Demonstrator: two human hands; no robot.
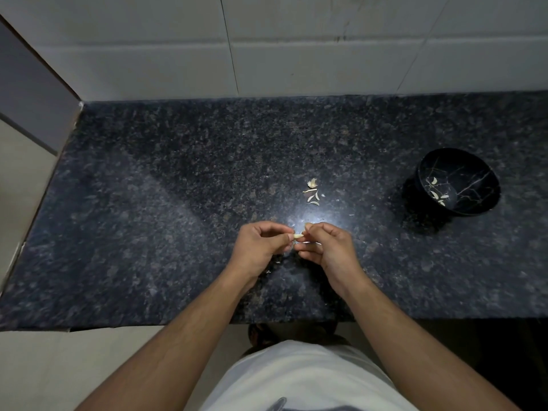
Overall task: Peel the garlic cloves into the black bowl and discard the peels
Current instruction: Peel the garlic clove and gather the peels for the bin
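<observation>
1. Head view: both hands meet over the middle of the dark speckled bench (148,203), just in front of the person.
2. Left hand (261,247): fingers curled, pinching one end of a small pale garlic clove (298,236).
3. Right hand (329,247): fingers curled, pinching the same clove at its other end; the clove sits between the two sets of fingertips, above the bench.
4. Loose peels (312,192) lie on the bench just beyond the hands; a few tiny flakes lie under them.
5. Black bowl (474,170) stands well to the right, apart from the hands, with peeled cloves (437,194) inside.
6. Tiled wall (296,54) runs behind the bench.
</observation>
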